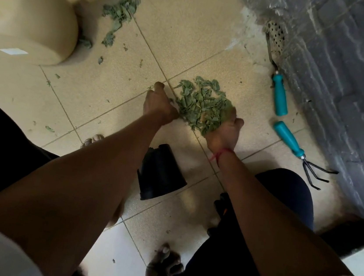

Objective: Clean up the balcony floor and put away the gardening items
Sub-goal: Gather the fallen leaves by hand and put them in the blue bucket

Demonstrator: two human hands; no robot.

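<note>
Head view, left hand [160, 105] and right hand [224, 131] flanking crumpled leaf pile [200, 102], cannot tell either grip

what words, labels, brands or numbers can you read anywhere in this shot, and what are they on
No text can be read anywhere in this view.
White patch on the beige pot: may be a label, but it looks blank or too blurred to show any letters.
Teal-handled tool, hand rake and black pot: no print or brand mark shows.
</note>
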